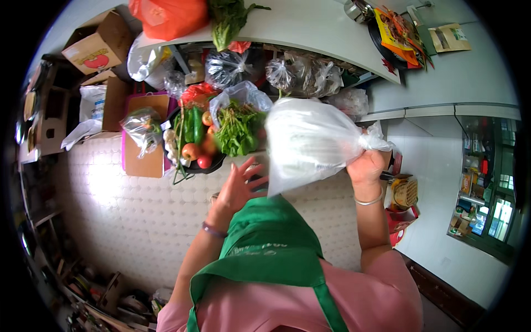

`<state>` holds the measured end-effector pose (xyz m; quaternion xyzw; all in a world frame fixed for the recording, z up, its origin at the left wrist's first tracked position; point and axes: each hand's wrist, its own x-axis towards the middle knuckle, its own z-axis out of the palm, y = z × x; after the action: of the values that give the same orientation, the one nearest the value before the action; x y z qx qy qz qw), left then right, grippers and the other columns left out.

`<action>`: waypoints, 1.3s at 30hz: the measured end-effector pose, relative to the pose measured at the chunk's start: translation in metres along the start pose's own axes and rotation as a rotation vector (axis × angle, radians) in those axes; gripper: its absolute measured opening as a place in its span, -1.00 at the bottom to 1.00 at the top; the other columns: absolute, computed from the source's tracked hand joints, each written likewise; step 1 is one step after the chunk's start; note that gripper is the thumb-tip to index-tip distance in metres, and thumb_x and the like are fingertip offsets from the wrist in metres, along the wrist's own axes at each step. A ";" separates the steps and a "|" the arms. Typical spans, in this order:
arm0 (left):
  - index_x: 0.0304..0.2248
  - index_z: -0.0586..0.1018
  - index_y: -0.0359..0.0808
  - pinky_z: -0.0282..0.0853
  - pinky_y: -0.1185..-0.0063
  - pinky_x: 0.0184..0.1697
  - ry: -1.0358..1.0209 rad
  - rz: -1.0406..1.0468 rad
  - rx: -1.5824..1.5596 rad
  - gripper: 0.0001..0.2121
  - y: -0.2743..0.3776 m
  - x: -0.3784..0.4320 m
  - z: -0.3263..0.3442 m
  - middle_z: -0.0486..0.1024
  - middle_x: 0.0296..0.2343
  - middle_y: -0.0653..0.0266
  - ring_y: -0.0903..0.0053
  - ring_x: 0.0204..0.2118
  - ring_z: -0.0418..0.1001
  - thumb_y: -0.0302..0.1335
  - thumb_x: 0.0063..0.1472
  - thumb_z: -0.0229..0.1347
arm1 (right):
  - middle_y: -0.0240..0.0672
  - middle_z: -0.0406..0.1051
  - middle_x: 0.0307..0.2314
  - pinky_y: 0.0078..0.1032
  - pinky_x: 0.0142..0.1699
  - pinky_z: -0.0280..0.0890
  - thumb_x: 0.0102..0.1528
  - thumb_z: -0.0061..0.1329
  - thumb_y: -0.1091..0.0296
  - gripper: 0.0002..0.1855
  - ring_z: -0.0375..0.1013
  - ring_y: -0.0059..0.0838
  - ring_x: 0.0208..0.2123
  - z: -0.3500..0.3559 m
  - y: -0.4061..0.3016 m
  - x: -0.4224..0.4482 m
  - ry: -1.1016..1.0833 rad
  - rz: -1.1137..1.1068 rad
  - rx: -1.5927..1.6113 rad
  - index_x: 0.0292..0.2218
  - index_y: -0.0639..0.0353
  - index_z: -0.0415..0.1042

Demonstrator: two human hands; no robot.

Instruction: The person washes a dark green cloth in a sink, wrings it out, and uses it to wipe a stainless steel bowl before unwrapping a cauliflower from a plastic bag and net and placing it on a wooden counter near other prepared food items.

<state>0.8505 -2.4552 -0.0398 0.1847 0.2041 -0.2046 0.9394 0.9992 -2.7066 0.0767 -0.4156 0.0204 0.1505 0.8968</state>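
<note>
My right hand [367, 166] grips the gathered, knotted neck of a full, whitish translucent plastic bag [311, 141], which lies out to the left of the fist; what is inside cannot be made out. Beside the bag's lower left edge, my left hand [242, 186] is raised with fingers spread, holding nothing. Beyond it, a dark round basin [213, 167] holds green cucumbers [193, 124], tomatoes [191, 152], garlic bulbs [170, 139] and leafy greens [236, 130] partly in a clear plastic bag.
An orange-brown board [143, 164] with a bagged vegetable [145, 126] stands left of the basin. Several tied plastic bags [230, 68] fill the shelf under a white counter [298, 25], which bears a red bag [170, 18] and a leafy vegetable [226, 25]. Cardboard boxes [99, 45] stand at upper left.
</note>
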 end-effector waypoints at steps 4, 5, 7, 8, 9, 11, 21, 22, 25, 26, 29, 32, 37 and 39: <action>0.11 0.09 -0.20 0.09 0.26 0.09 -0.114 0.138 -0.359 -0.21 0.003 -0.012 0.020 0.13 0.06 0.16 0.22 0.07 0.14 0.25 0.05 -0.30 | -0.28 0.29 -0.16 -0.41 -0.07 0.20 -0.12 -0.09 0.49 -0.55 0.23 -0.35 -0.05 0.024 0.041 -0.042 -0.236 0.234 0.026 -0.11 0.19 0.27; 0.10 0.11 -0.20 0.09 0.27 0.09 -0.095 0.166 -0.399 -0.20 0.002 -0.022 0.010 0.14 0.05 0.16 0.21 0.06 0.15 0.26 0.03 -0.29 | -0.34 0.28 -0.15 -0.47 -0.12 0.23 -0.14 -0.05 0.57 -0.50 0.22 -0.41 -0.04 0.028 0.053 -0.053 -0.237 0.274 -0.067 -0.09 0.15 0.27; 0.10 0.13 -0.20 0.11 0.28 0.09 -0.035 0.273 -0.396 -0.19 0.008 -0.053 0.004 0.16 0.04 0.16 0.22 0.05 0.17 0.26 0.02 -0.26 | -0.35 0.27 -0.15 -0.55 -0.12 0.19 -0.04 0.02 0.40 -0.54 0.23 -0.50 -0.09 0.071 0.045 -0.079 -0.414 0.087 -0.535 -0.08 0.20 0.26; 0.09 0.14 -0.19 0.12 0.29 0.08 -0.004 0.325 -0.391 -0.19 0.011 -0.068 0.002 0.17 0.04 0.16 0.22 0.04 0.18 0.26 0.02 -0.25 | -0.36 0.27 -0.15 -0.58 -0.12 0.18 -0.02 0.03 0.35 -0.53 0.23 -0.54 -0.11 0.088 0.045 -0.082 -0.518 0.009 -0.578 -0.07 0.22 0.25; 0.09 0.14 -0.19 0.13 0.31 0.08 -0.003 0.360 -0.355 -0.21 0.013 -0.082 0.002 0.18 0.03 0.17 0.24 0.03 0.19 0.25 0.03 -0.24 | -0.36 0.27 -0.15 -0.61 -0.12 0.17 -0.01 0.03 0.29 -0.52 0.23 -0.57 -0.13 0.102 0.042 -0.086 -0.616 -0.074 -0.626 -0.06 0.24 0.24; 0.08 0.16 -0.18 0.15 0.33 0.07 0.003 0.429 -0.282 -0.24 0.019 -0.109 0.002 0.21 0.02 0.17 0.27 0.02 0.21 0.22 0.04 -0.22 | -0.43 0.29 -0.19 -0.66 -0.11 0.14 0.02 0.03 0.24 -0.52 0.22 -0.65 -0.18 0.114 0.047 -0.095 -0.554 -0.039 -0.673 -0.07 0.26 0.25; 0.07 0.15 -0.31 0.21 0.37 0.03 0.070 0.848 0.061 -0.31 0.018 -0.186 0.007 0.23 -0.01 0.11 0.31 -0.01 0.26 0.02 0.08 -0.11 | -0.42 0.29 -0.34 -0.68 -0.16 0.16 0.05 0.00 0.35 -0.68 0.27 -0.62 -0.31 0.157 0.070 -0.117 -0.449 -0.440 -1.129 -0.16 0.25 0.32; 0.06 0.17 -0.30 0.23 0.34 0.02 0.103 0.878 0.085 -0.30 0.015 -0.187 0.004 0.25 -0.02 0.09 0.28 -0.03 0.29 0.06 0.06 -0.12 | -0.39 0.31 -0.35 -0.67 -0.16 0.20 0.05 -0.02 0.40 -0.72 0.29 -0.62 -0.33 0.162 0.072 -0.120 -0.412 -0.344 -1.039 -0.18 0.25 0.32; 0.05 0.18 -0.35 0.25 0.37 0.01 -0.007 0.927 -0.098 -0.29 0.002 -0.191 0.002 0.26 -0.03 0.10 0.29 -0.04 0.29 0.07 0.08 -0.12 | -0.35 0.34 -0.35 -0.64 -0.14 0.24 0.05 -0.07 0.49 -0.78 0.32 -0.62 -0.30 0.163 0.077 -0.127 -0.328 -0.118 -0.672 -0.22 0.26 0.32; 0.07 0.13 -0.32 0.20 0.35 0.03 0.017 0.914 -0.137 -0.25 0.003 -0.191 0.001 0.21 0.00 0.11 0.28 0.00 0.24 0.12 0.07 -0.15 | -0.26 0.36 -0.30 -0.60 -0.14 0.30 0.05 -0.14 0.56 -0.82 0.36 -0.58 -0.27 0.167 0.076 -0.130 -0.327 -0.061 -0.525 -0.24 0.26 0.32; 0.11 0.05 -0.26 0.10 0.29 0.09 0.121 0.889 -0.204 -0.26 0.013 -0.191 -0.001 0.13 0.06 0.12 0.22 0.06 0.15 0.14 0.12 -0.25 | -0.21 0.36 -0.25 -0.59 -0.15 0.32 0.05 -0.18 0.58 -0.82 0.38 -0.53 -0.25 0.182 0.077 -0.137 -0.416 -0.033 -0.398 -0.24 0.27 0.31; 0.09 0.12 -0.26 0.14 0.26 0.07 -0.100 0.897 -0.316 -0.37 0.007 -0.182 -0.041 0.17 0.03 0.10 0.20 0.03 0.20 0.03 0.17 -0.24 | -0.22 0.36 -0.25 -0.54 -0.12 0.34 0.05 -0.23 0.59 -0.78 0.38 -0.53 -0.24 0.199 0.079 -0.144 -0.498 0.051 -0.412 -0.22 0.28 0.31; 0.07 0.16 -0.27 0.17 0.26 0.06 -0.084 0.711 -0.442 -0.41 0.006 -0.190 -0.025 0.21 0.01 0.10 0.20 0.01 0.23 -0.01 0.18 -0.23 | -0.37 0.38 -0.36 -0.52 -0.15 0.36 0.06 -0.18 0.55 -0.78 0.37 -0.59 -0.28 0.196 0.079 -0.137 -0.625 0.152 -0.343 -0.20 0.29 0.31; 0.06 0.18 -0.27 0.18 0.25 0.05 -0.065 0.669 -0.463 -0.43 0.007 -0.193 -0.022 0.22 0.00 0.09 0.20 0.00 0.24 -0.03 0.19 -0.23 | -0.42 0.38 -0.40 -0.60 -0.20 0.34 0.07 -0.15 0.49 -0.82 0.38 -0.63 -0.35 0.201 0.079 -0.139 -0.589 0.232 -0.326 -0.25 0.28 0.33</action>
<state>0.6857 -2.3806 0.0322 0.0177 0.1436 0.1578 0.9768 0.8266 -2.5425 0.1719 -0.4870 -0.2160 0.3659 0.7631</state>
